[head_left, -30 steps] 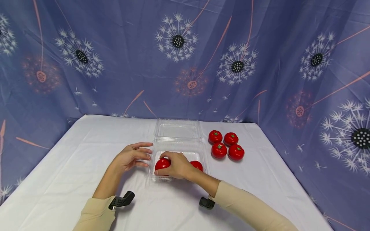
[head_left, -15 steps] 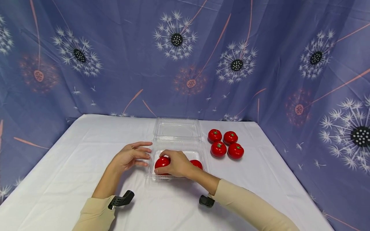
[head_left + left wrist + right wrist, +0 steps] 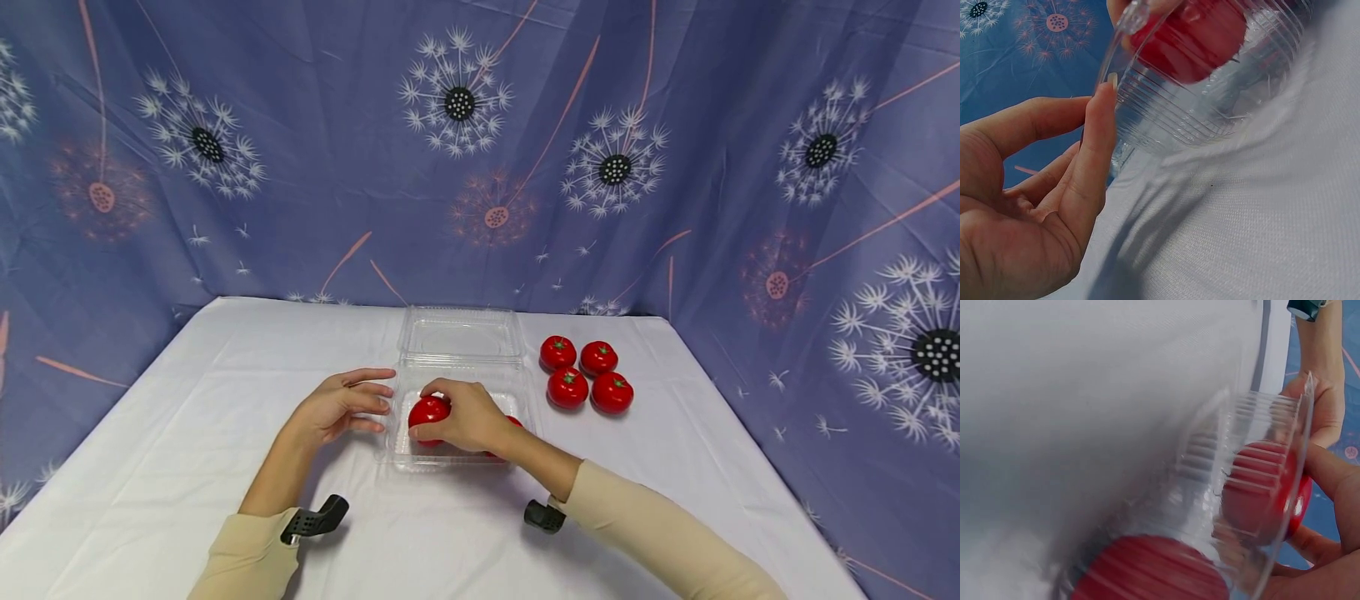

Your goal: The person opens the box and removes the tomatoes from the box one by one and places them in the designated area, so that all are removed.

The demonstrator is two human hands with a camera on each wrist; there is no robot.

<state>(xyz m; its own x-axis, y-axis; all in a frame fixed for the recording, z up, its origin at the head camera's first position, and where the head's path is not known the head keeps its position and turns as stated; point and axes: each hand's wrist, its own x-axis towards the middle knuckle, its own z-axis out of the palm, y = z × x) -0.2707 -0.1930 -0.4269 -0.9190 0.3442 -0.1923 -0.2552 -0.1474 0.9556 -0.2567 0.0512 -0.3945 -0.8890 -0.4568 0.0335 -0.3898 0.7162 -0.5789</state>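
A clear plastic clamshell container lies open on the table, its lid folded back behind it. Inside the left part of its base, my right hand grips a red tomato between thumb and fingers. The tomato's underside shows through the ribbed wall in the left wrist view. A second tomato sits in the right part of the base, mostly covered by my right hand and wrist in the head view. My left hand has its fingers loosely extended, fingertips right at the container's left rim.
Several red tomatoes with green stems, among them a front one, are grouped right of the container. White cloth covers the table. A blue dandelion-print curtain hangs behind and at both sides.
My right hand has shifted slightly right and up in the head view with the tomato in its grip. My left hand has stayed at the container's left rim.
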